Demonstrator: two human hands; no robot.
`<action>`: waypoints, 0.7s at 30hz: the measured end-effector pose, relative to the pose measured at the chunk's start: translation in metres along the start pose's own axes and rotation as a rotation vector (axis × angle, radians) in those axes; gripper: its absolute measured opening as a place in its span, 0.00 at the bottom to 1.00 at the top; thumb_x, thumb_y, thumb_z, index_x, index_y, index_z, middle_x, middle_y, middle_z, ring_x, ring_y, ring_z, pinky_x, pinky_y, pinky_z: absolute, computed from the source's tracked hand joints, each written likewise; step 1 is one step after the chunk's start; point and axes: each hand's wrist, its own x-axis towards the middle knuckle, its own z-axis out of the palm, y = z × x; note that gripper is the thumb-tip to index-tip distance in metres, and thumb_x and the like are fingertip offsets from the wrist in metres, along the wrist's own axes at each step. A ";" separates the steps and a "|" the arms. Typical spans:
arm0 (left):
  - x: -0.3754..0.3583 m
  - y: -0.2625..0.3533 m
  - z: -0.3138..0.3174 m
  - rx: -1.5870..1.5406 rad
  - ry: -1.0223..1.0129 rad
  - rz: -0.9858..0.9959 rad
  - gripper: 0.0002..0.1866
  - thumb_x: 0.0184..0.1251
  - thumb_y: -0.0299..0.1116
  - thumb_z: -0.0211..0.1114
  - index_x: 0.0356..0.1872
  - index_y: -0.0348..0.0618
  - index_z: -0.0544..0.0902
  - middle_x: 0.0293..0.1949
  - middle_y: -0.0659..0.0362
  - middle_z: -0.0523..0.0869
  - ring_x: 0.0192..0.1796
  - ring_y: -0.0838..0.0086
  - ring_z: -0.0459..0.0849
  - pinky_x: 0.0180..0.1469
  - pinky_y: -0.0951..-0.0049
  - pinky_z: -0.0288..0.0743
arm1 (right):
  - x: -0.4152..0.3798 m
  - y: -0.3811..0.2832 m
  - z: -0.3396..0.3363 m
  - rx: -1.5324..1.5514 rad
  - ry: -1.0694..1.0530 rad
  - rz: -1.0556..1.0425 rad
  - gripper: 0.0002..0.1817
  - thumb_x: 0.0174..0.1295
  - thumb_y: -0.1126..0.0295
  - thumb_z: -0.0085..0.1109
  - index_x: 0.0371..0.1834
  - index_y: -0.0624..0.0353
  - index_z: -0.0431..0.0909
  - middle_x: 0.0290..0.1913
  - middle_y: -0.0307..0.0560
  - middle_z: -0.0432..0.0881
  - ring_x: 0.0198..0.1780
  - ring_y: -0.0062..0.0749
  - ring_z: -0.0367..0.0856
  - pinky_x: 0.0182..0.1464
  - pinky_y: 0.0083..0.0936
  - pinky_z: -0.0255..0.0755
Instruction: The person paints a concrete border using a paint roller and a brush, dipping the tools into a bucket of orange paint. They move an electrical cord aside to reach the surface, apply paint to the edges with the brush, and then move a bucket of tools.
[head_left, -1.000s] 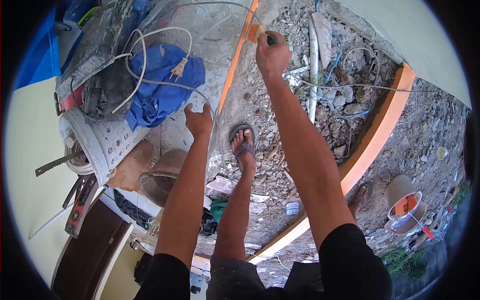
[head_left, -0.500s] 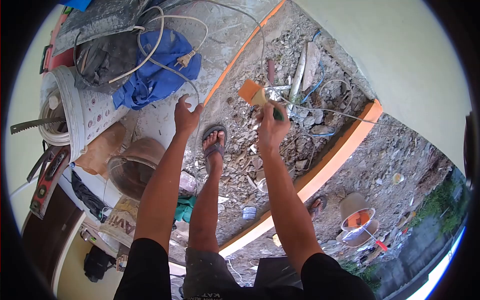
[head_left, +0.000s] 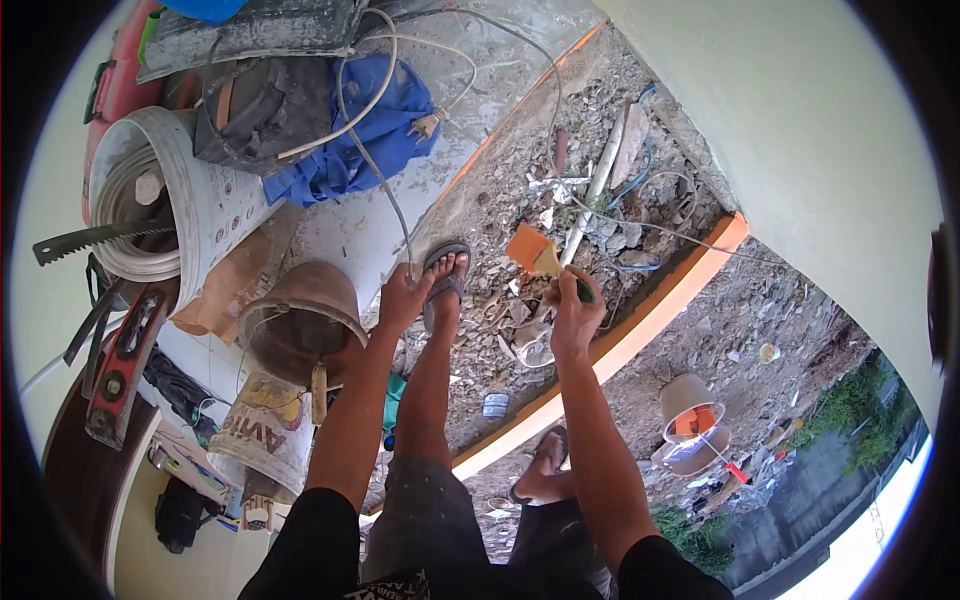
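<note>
My right hand (head_left: 576, 318) is closed around the handle of a wide paintbrush (head_left: 546, 262). Orange paint coats its bristles, which point up and to the left, and a dark green handle end shows beside my fingers. On the other side, my left hand (head_left: 402, 300) pinches a grey cable (head_left: 385, 188) beside my sandalled foot (head_left: 446, 275). That cable comes down from the blue cloth and passes through my fingers. Broken rubble lies under both hands. To the right of the brush runs a low kerb (head_left: 660, 312) with an orange-painted face.
Left stand a white bucket (head_left: 225, 190) with a hose and saw (head_left: 95, 243), a spirit level (head_left: 128, 365), a brown bucket (head_left: 305, 300) and a paint pail (head_left: 262, 425). A blue cloth (head_left: 395, 125) lies above. Beyond the kerb sits a bucket (head_left: 690, 405) with orange paint.
My left hand has come down and closed on the cable. My right hand has moved right and down with the paintbrush. My view has shifted, and more of my other leg shows beyond the kerb.
</note>
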 end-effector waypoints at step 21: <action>-0.223 -0.126 -0.089 0.101 0.242 -0.183 0.11 0.70 0.31 0.63 0.45 0.32 0.80 0.27 0.56 0.86 0.32 0.73 0.87 0.38 0.73 0.77 | 0.033 0.145 0.139 0.134 -0.073 -0.208 0.16 0.63 0.67 0.60 0.50 0.65 0.84 0.30 0.52 0.88 0.32 0.34 0.89 0.39 0.29 0.79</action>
